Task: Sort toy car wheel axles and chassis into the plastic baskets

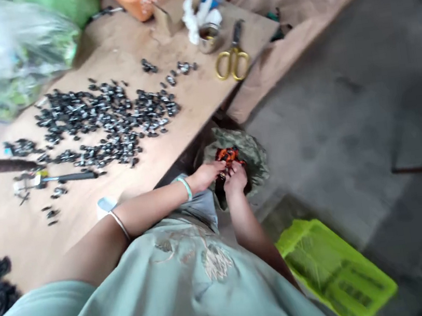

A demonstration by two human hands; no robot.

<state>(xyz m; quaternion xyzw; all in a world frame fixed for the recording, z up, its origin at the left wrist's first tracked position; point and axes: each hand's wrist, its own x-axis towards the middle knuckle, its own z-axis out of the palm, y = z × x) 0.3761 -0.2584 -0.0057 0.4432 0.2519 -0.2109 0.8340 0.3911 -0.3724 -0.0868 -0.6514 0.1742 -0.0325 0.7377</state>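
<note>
Both my hands are down at the mouth of a crumpled grey-green sack (pixel 255 154) beside the table edge. Inside it lies a heap of small orange and black pieces (pixel 228 154). My left hand (pixel 209 174) reaches in from the left, its fingers bent against the pieces. My right hand (pixel 235 178) comes up from below, fingers curled together at the same heap. What either hand grips, if anything, is too small and blurred to make out.
Small black and silver parts (pixel 111 119) lie spread over the table (pixel 176 136). Gold-handled scissors (pixel 234 58) and a small jar (pixel 210 38) sit near its corner. An orange basin (pixel 141 0) stands at the back. A lime-green crate (pixel 336 266) rests on the floor at right.
</note>
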